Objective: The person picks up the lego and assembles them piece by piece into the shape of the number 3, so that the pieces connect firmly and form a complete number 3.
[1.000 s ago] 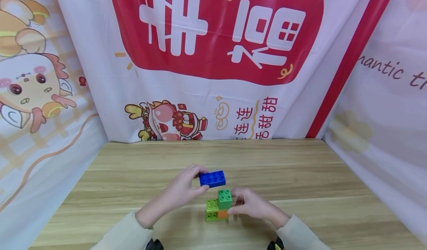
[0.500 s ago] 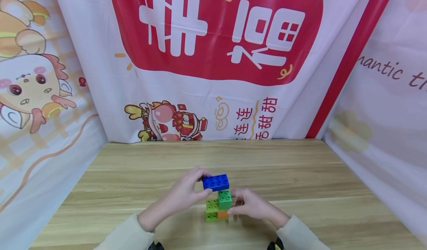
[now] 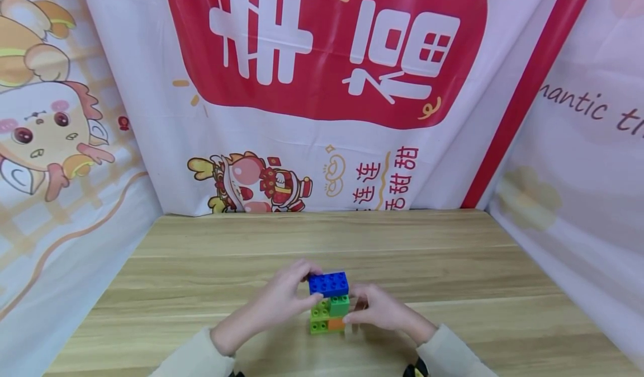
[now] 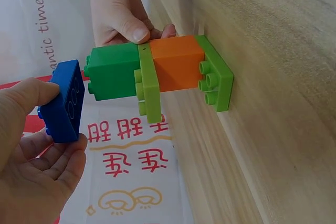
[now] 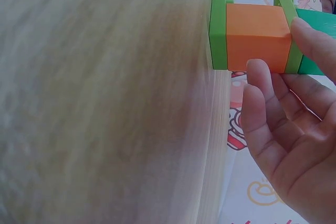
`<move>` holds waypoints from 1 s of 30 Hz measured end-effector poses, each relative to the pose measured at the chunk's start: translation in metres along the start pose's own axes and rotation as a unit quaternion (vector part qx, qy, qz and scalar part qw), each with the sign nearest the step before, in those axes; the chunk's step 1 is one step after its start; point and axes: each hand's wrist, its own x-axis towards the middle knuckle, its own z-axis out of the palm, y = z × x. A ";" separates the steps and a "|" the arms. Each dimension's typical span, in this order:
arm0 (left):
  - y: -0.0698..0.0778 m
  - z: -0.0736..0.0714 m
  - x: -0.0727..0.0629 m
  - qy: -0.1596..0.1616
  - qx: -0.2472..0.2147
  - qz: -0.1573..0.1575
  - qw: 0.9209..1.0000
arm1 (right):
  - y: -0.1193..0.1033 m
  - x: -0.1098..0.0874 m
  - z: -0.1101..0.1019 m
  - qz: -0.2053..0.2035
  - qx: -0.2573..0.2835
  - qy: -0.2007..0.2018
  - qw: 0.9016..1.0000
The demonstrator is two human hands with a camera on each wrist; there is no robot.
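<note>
A blue building brick (image 3: 329,284) with two rows of studs is pinched between thumb and fingers of my left hand (image 3: 284,290). In the left wrist view a narrow gap separates it from the green brick (image 4: 113,72) that tops a stack. Below the green brick come a light-green plate (image 4: 150,93), an orange brick (image 4: 178,64) and another light-green plate (image 4: 223,82) standing on the table. My right hand (image 3: 379,308) holds the stack from its right side. Its thumb lies on the upper light-green plate in the right wrist view, with the fingers curled at the other side.
The wooden table (image 3: 453,265) runs back to a hanging white cloth (image 3: 136,86) with red print. Printed cloths also flank the table on the left and right.
My left hand has moved right and toward me, carrying the blue brick from behind the stack to over the green brick. The right hand and the stack have stayed in place.
</note>
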 end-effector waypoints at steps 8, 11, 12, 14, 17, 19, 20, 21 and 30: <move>-0.002 0.004 -0.002 0.001 -0.006 0.013 1.000 | -0.002 0.000 0.000 -0.015 0.003 0.000 1.000; -0.002 0.005 -0.003 0.000 -0.005 0.017 1.000 | -0.001 0.000 0.001 -0.019 0.001 0.002 1.000; -0.003 0.005 -0.003 -0.001 -0.004 0.018 1.000 | -0.001 0.000 0.001 -0.020 0.002 0.003 1.000; -0.003 0.006 -0.003 -0.005 -0.005 0.018 1.000 | 0.000 0.000 0.001 -0.020 0.004 0.002 1.000; -0.003 0.006 -0.003 -0.010 -0.005 0.020 1.000 | 0.000 0.000 0.001 -0.022 0.005 0.000 1.000; -0.003 0.006 -0.004 -0.012 -0.004 0.022 1.000 | 0.000 0.000 0.001 -0.022 0.004 -0.002 1.000; -0.003 0.005 -0.004 -0.012 -0.003 0.024 1.000 | 0.000 0.000 0.001 -0.021 0.003 -0.002 1.000; -0.003 0.005 -0.004 -0.013 -0.003 0.024 1.000 | 0.000 0.000 0.001 -0.022 0.002 -0.002 1.000; -0.003 0.004 -0.005 -0.025 0.015 0.067 0.997 | 0.001 0.000 -0.001 -0.025 0.006 -0.007 1.000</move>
